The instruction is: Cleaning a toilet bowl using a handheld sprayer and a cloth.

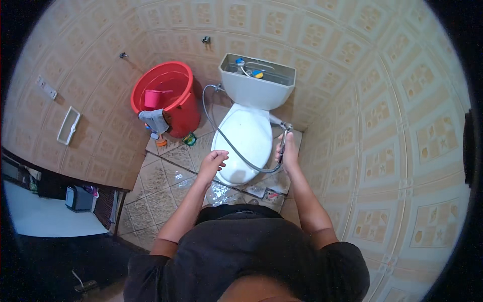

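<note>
My right hand [289, 153] is wrapped around a chrome bidet sprayer [283, 141], held upright to the right of the toilet with its head at the top. From a wall valve [218, 88], the grey flexible hose [236, 149] loops across the toilet and up to the sprayer's lower end. The white toilet lid [245, 132] is down. Behind it, the cistern [256, 88] has no cover, and blue and yellow fittings [257, 74] show inside. My left hand [213, 163] hovers by the lid's front left edge, empty, with fingers loosely bent and apart.
A red tub [185, 109] stands at the back left with a pink dipper [152, 98] in it and a grey cloth [154, 120] over its rim. Bottles [161, 140] and a green packet [189, 139] lie beside it. Wet floor tiles [222, 192] shine before me. Tiled walls [339, 151] close in.
</note>
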`<state>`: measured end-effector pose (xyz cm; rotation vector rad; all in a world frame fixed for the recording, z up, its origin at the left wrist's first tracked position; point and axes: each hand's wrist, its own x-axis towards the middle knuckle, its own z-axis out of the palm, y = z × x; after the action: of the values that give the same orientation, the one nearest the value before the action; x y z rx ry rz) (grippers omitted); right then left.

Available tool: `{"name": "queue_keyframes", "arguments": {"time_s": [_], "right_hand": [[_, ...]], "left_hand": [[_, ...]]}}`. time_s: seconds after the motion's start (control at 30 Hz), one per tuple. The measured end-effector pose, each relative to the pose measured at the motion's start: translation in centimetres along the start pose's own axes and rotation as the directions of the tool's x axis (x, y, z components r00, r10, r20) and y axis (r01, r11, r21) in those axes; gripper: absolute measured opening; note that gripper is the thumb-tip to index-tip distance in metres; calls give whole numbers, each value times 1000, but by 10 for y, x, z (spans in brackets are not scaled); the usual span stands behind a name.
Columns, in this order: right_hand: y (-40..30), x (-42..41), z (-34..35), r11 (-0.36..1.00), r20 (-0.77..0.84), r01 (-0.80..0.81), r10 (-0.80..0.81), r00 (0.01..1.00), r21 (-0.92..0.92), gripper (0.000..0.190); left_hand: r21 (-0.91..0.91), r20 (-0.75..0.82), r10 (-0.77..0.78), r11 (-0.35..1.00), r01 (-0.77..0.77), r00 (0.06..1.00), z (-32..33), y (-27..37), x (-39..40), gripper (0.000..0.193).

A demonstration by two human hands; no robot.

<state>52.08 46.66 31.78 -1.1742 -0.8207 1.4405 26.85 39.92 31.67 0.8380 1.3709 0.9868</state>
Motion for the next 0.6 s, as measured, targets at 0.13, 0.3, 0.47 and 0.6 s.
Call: {"name": "queue_keyframes", "arguments": {"time_s": [0.13, 0.3, 0.47, 0.6], "right_hand": [[4, -10, 49, 974, 126, 163, -144, 982, -156, 46], [-4, -17, 136, 945, 85, 215, -200, 976, -246, 46], [16, -22, 213, 919, 101, 228, -206, 973, -321, 47], [13, -26, 257, 937, 11, 246, -252, 968, -248, 46]], "left_hand": [[-19, 34, 43, 999, -43, 998, -37, 5, -6, 26], [-34, 0, 86, 996, -86, 996, -118, 10, -27, 26], [-30, -98, 93, 995, -96, 991, -231, -12, -46, 25], [-21, -179, 25, 999, -29, 984, -302, -14, -69, 22]]}}
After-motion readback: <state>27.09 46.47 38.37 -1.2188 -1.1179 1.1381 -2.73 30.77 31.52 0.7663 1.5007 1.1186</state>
